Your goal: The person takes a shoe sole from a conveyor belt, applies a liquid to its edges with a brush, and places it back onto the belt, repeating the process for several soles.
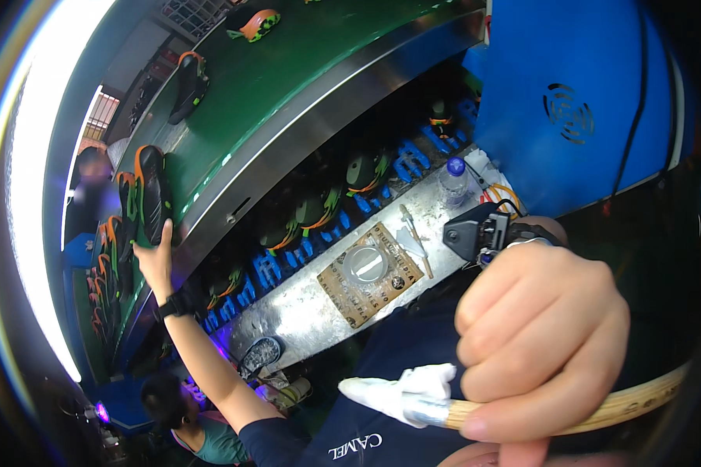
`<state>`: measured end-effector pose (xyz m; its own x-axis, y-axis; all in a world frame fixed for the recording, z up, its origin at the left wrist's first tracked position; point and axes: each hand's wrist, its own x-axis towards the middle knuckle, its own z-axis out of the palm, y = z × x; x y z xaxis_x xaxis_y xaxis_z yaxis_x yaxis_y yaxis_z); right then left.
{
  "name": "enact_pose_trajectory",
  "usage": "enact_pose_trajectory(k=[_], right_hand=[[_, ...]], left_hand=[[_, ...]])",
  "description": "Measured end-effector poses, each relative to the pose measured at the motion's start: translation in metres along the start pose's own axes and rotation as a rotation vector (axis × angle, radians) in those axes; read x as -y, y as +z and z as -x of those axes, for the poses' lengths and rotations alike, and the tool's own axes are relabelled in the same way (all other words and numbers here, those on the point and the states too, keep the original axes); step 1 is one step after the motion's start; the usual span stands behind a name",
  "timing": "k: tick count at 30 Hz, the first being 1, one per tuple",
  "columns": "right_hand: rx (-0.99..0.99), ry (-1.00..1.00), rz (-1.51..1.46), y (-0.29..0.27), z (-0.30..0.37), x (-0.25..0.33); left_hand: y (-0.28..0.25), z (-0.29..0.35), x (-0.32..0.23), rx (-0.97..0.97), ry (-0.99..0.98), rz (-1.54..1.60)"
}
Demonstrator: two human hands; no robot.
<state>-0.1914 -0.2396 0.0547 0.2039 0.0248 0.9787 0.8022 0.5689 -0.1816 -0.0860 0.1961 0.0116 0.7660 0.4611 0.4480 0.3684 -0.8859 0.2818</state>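
A black and orange shoe [154, 194] is gripped by the left hand [156, 261] at the near edge of the green conveyor belt [288, 70], its long axis set along the belt edge; open belt lies beyond it. A wooden-handled brush [452, 409] is held closed in the right hand [541, 338], its white tip pointing left. A steel counter [304, 311] runs below the belt, carrying a round tin [364, 263] and a bottle [453, 183].
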Motion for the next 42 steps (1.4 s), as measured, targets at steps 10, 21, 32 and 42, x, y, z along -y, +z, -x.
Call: enact_pose_trajectory(k=[10,21,32,42], right_hand=[[-0.131,0.127,0.165,-0.004,0.029,0.002],[-0.323,0.688,0.298,-0.018,0.072,-0.008],[-0.269,1.155,0.241,-0.005,0.171,-0.062],[0.119,1.358,0.258,0.032,0.294,-0.135]], left_hand=[[-0.003,-0.049,-0.010,-0.218,0.048,0.645],[-0.053,-0.004,-0.029,-0.578,0.497,0.685],[-0.014,0.059,0.006,0.166,0.124,1.534],[0.017,0.256,0.022,0.429,-0.540,2.108]])
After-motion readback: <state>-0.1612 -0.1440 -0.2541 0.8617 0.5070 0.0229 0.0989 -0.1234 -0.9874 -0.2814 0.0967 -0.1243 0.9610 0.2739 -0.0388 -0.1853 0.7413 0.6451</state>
